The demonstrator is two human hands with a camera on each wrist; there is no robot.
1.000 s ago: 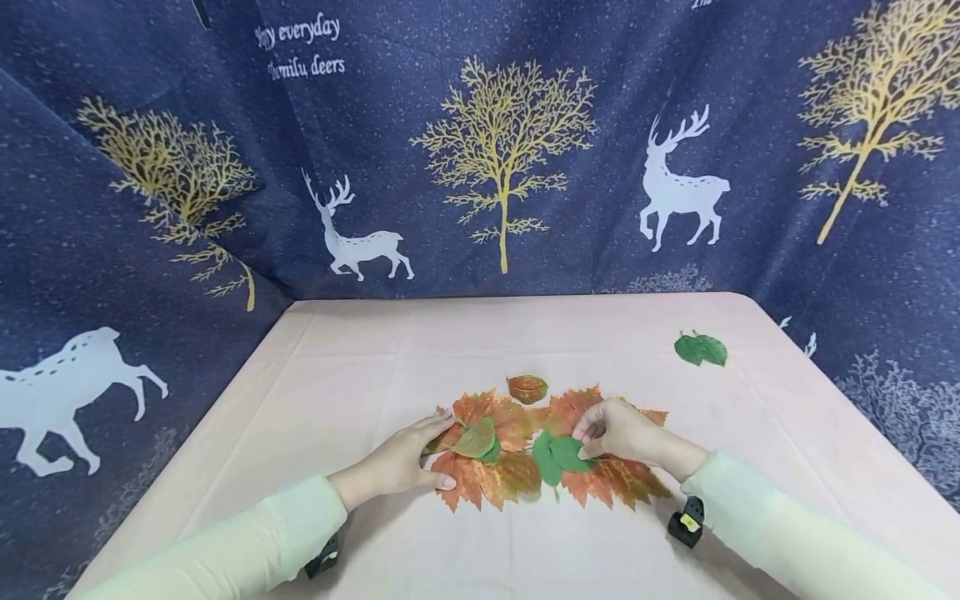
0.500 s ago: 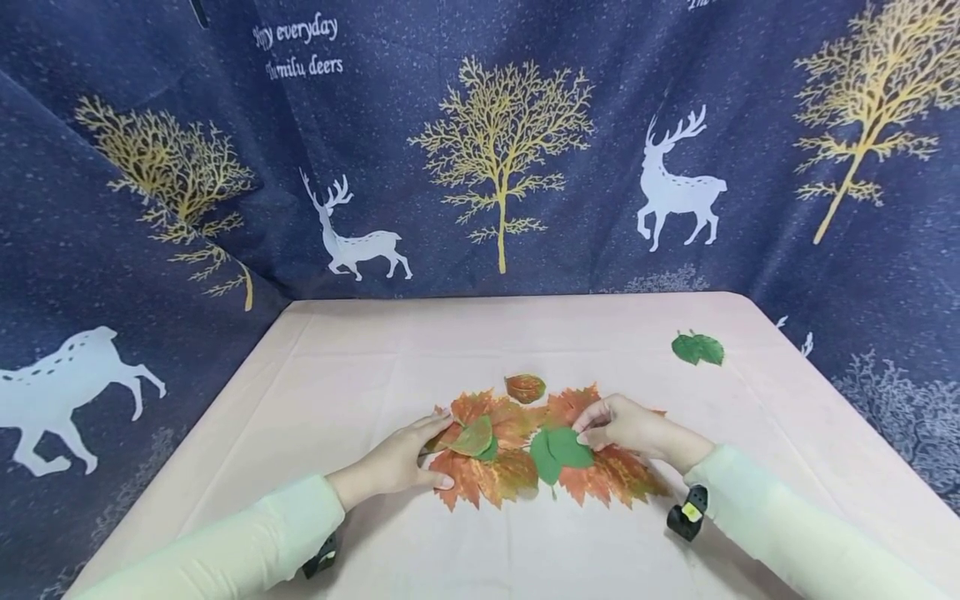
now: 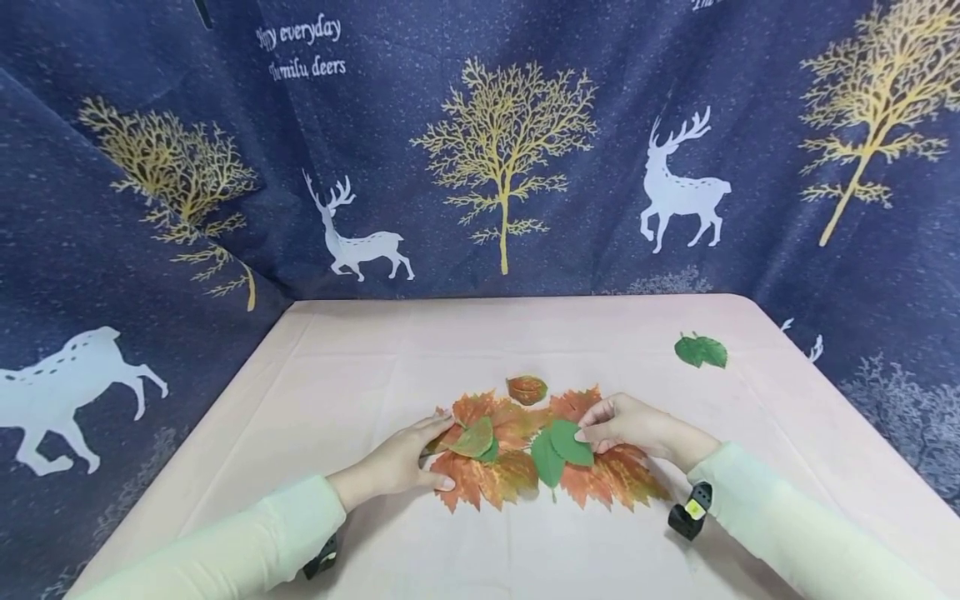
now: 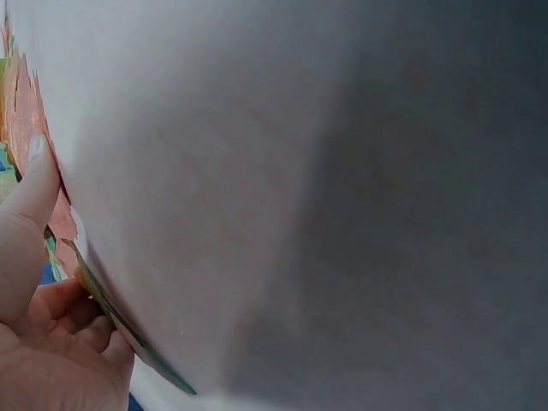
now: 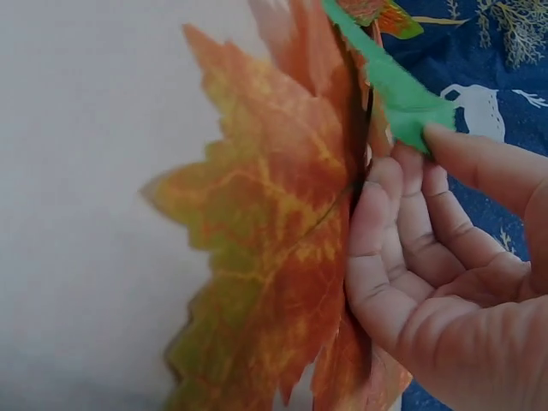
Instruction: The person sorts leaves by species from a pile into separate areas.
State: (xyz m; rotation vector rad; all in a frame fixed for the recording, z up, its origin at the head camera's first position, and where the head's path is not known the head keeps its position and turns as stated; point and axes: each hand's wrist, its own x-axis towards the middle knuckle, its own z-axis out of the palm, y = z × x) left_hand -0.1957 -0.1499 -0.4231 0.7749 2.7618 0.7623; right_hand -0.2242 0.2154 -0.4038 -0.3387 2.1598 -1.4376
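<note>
- Right grip: the right hand has thumb and fingertips closed on the edge of one green leaf, basically no gap.
- Left grip: the left hand has thumb and fingers spread apart at the left edge of the orange leaves, touching them. Doesn't look like it's pinching anything, imo.
- The pinched leaf sits over the orange leaves on the tabletop, partly overlapping a second green leaf.
- Looks like the step is positioning that leaf. I'd pinch lightly right at the rim, line up the overlap first, then lay it flat and peel the thumb off sideways so the neighbour doesn't get dragged along.
- Left hand is handy as a brace; gentle pressure only, these look thin and could slide or crease.
- Containers: can't spot any. Everything's loose, including the small brown leaf behind the pile and the green pair off to the far right.
</note>
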